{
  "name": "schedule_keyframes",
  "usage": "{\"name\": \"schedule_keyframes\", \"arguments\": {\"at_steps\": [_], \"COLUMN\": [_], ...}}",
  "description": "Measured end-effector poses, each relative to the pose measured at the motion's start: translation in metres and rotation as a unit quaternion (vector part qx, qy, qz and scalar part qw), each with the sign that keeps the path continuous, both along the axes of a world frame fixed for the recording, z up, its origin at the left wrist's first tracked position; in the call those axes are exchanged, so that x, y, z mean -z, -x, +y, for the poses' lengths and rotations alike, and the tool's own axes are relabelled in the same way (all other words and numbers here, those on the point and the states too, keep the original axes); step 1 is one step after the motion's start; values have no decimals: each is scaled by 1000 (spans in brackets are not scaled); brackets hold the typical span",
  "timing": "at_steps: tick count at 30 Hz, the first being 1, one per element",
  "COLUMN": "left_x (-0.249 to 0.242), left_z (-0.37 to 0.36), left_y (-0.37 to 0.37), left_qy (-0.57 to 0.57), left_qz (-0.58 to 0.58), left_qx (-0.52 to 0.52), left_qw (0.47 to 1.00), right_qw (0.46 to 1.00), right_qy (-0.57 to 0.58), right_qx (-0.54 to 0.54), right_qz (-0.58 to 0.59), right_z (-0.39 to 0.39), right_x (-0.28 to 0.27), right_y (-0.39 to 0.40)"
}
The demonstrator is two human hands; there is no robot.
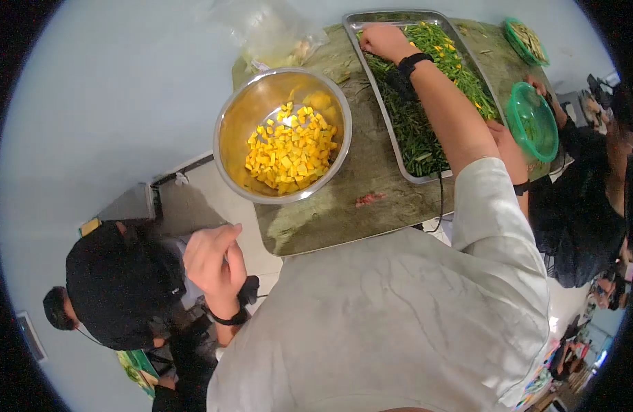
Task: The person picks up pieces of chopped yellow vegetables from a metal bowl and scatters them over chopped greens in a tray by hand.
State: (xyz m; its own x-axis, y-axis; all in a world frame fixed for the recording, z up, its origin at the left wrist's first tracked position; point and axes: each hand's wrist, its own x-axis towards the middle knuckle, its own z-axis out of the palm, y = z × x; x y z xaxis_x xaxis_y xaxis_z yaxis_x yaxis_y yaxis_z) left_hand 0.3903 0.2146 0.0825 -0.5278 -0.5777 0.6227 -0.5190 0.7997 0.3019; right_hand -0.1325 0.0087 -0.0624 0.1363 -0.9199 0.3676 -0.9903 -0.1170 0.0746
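Observation:
My right hand (385,41) reaches over the far left corner of a metal tray (388,128) with its fingers closed together; what they hold, if anything, is hidden. The tray is filled with chopped green stems (416,134) mixed with small yellow pieces. My left hand (215,264) hangs in the air off the table's near left edge, fingers loosely curled, thumb apart, and nothing visible in it. Ahead of it stands a large steel bowl (223,147) of diced yellow-orange pieces (292,158) that look like pumpkin.
On the table (316,226) lie reddish scraps (370,199). A plastic bag (275,34) is behind the bowl. To the right, a co-worker's hand (503,137) is at the tray's edge near a green basket (533,123); another basket (527,42) stands farther back. A person in black (124,288) is at left.

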Motion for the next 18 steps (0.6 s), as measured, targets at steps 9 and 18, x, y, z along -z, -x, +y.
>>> {"name": "schedule_keyframes", "arguments": {"at_steps": [9, 18], "left_x": [-53, -133], "left_z": [-28, -101], "left_y": [-5, 104], "left_qy": [72, 102], "left_qz": [-30, -181], "left_qx": [58, 152], "left_qw": [995, 966], "right_qw": [948, 920], "right_qy": [13, 36], "right_qx": [-27, -281], "right_qz": [-315, -272], "right_z": [94, 152], "right_x": [-166, -108], "right_y": [-133, -228]}}
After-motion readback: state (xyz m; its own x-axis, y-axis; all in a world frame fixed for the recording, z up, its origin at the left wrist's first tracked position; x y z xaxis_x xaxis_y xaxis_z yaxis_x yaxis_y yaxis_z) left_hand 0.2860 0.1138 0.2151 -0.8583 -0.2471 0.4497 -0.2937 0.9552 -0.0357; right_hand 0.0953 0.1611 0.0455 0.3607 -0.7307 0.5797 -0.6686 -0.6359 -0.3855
